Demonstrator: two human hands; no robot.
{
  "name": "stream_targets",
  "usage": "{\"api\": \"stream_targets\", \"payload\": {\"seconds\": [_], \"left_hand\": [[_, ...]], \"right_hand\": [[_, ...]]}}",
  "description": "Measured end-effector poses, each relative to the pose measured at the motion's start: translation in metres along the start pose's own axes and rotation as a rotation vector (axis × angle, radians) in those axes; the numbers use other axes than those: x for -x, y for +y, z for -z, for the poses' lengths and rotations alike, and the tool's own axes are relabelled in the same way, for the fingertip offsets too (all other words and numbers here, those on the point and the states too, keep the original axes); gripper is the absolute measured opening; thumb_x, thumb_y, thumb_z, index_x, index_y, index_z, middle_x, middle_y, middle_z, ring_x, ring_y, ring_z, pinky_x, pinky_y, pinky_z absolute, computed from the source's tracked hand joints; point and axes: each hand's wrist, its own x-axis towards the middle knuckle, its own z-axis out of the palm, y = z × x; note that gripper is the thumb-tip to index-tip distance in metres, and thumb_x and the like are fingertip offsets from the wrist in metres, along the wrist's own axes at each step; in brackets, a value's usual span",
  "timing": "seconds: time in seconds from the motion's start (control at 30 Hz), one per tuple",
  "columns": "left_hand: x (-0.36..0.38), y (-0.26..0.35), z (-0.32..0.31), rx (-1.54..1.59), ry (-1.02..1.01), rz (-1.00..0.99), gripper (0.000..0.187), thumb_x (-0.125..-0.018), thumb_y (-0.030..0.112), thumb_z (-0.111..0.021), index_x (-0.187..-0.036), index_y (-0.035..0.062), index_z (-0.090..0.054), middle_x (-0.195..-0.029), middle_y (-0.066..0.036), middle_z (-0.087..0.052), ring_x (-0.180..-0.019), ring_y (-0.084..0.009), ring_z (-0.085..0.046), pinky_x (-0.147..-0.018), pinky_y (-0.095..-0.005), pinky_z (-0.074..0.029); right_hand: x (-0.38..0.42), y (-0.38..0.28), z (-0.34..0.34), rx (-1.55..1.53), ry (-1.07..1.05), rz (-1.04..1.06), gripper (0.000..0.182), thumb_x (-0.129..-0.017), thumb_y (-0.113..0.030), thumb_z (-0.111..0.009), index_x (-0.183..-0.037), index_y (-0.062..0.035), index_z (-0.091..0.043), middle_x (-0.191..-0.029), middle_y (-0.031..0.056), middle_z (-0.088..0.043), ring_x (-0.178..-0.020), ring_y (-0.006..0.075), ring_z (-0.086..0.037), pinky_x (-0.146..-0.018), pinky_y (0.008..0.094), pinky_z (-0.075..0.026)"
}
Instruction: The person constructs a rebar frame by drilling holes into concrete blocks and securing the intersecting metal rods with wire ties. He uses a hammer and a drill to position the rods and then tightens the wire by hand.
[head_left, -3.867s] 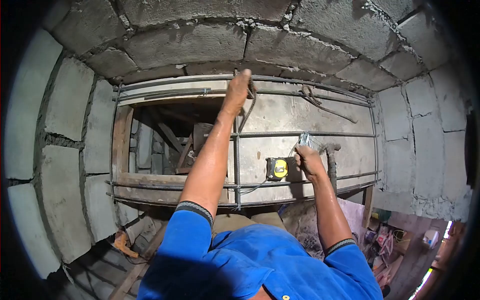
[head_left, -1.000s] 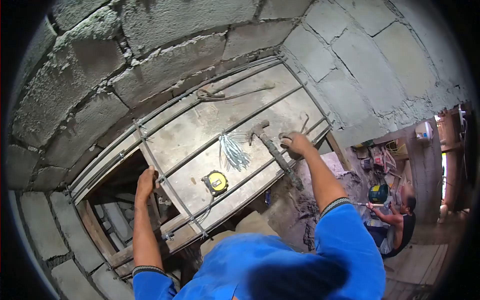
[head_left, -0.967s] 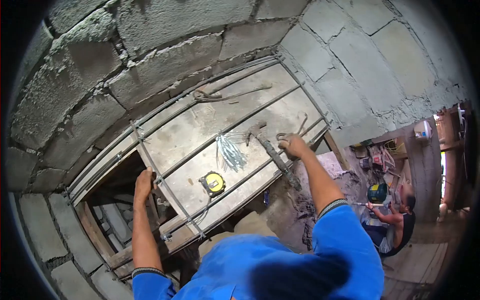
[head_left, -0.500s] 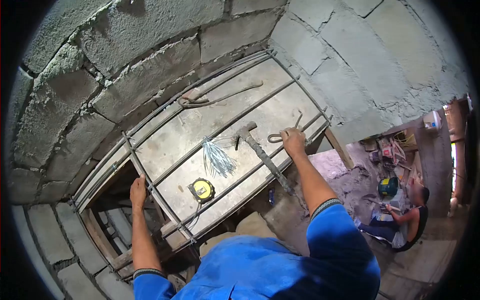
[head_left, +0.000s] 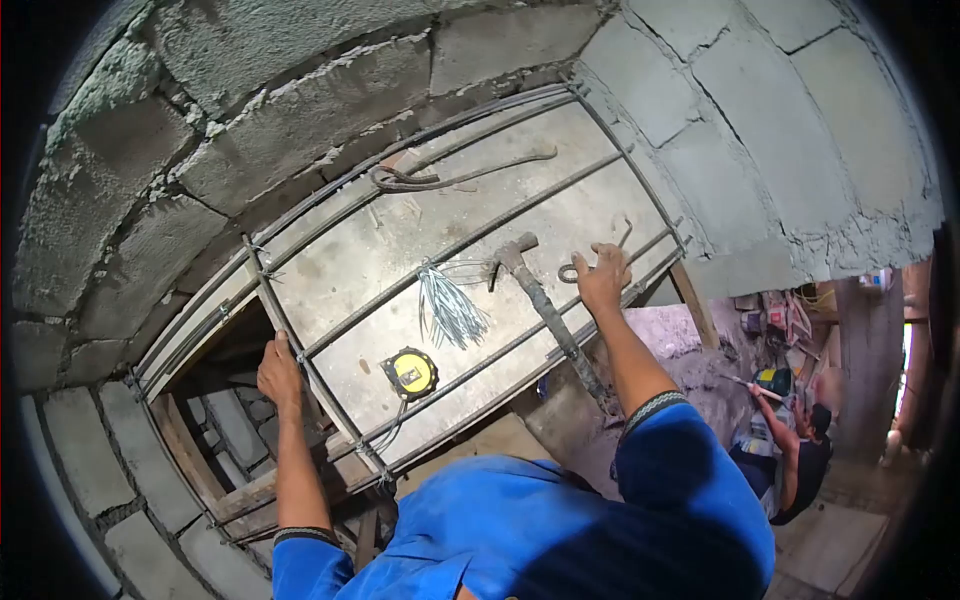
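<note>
A grid of rebar lies over a pale board [head_left: 380, 290]. My left hand [head_left: 280, 372] is closed at the grid's left end, its fingers curled against the crosswise rebar [head_left: 318, 385]. At the right, my right hand [head_left: 602, 280] rests with fingers apart over a small bent metal rod with a loop [head_left: 568, 273], hiding its middle. Left of this hand lies a hammer [head_left: 545, 310] with a wrapped handle, across the bars. Beside it is a bundle of silvery tie wire [head_left: 450, 305]. A yellow and black tape measure [head_left: 411, 373] sits nearer my body.
A longer bent rebar [head_left: 460, 180] lies toward the back. Concrete block walls [head_left: 330, 110] rise behind and to the right. An opening [head_left: 225, 350] with wooden framing is beside my left hand. Below right, a person [head_left: 800, 455] sits near a dark green bucket [head_left: 772, 382].
My view has shifted slightly, moving the board and tools a little right. My right hand's fingers have spread over the looped rod. The person below has raised an arm.
</note>
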Motion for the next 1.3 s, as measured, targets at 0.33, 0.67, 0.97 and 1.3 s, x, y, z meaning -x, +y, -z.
{"api": "stream_targets", "payload": {"seconds": [0.33, 0.67, 0.97, 1.3], "left_hand": [[0.002, -0.002, -0.004, 0.014, 0.098, -0.048, 0.046, -0.101, 0.047, -0.047, -0.084, 0.0069, -0.062, -0.080, -0.023, -0.065, -0.078, -0.0464, -0.061, -0.068, -0.0560, -0.044], [0.004, -0.022, -0.021, 0.070, 0.232, -0.161, 0.043, -0.102, 0.043, -0.048, -0.086, 0.0050, -0.061, -0.082, -0.024, -0.065, -0.081, -0.0456, -0.062, -0.070, -0.0525, -0.047], [0.084, 0.059, 0.024, 0.428, 0.482, -0.105, 0.035, -0.097, 0.030, -0.062, -0.113, -0.0020, -0.063, -0.116, -0.019, -0.065, -0.106, -0.0352, -0.061, -0.091, -0.0416, -0.048], [0.272, 0.222, -0.077, 0.210, 0.317, -0.438, 0.039, -0.088, 0.028, -0.071, -0.113, 0.0002, -0.061, -0.099, -0.016, -0.062, -0.097, -0.0359, -0.057, -0.089, -0.0469, -0.044]], "right_hand": [[0.002, 0.004, -0.002, 0.031, 0.012, 0.031, 0.049, -0.087, -0.045, -0.069, -0.120, -0.0105, -0.060, -0.131, 0.0113, -0.052, -0.130, 0.0339, -0.040, -0.108, 0.0522, -0.028], [0.004, 0.012, -0.007, -0.015, -0.007, 0.035, 0.051, -0.087, -0.044, -0.070, -0.121, -0.0081, -0.059, -0.133, 0.0140, -0.051, -0.134, 0.0365, -0.036, -0.110, 0.0572, -0.023], [-0.001, 0.056, -0.014, -0.266, -0.037, 0.196, 0.050, -0.090, -0.038, -0.069, -0.128, -0.0071, -0.058, -0.138, 0.0118, -0.052, -0.134, 0.0350, -0.040, -0.110, 0.0555, -0.026], [0.009, 0.054, -0.001, -0.498, 0.001, 0.298, 0.043, -0.090, -0.033, -0.069, -0.126, -0.0103, -0.060, -0.134, 0.0092, -0.056, -0.130, 0.0307, -0.047, -0.106, 0.0478, -0.031]]}}
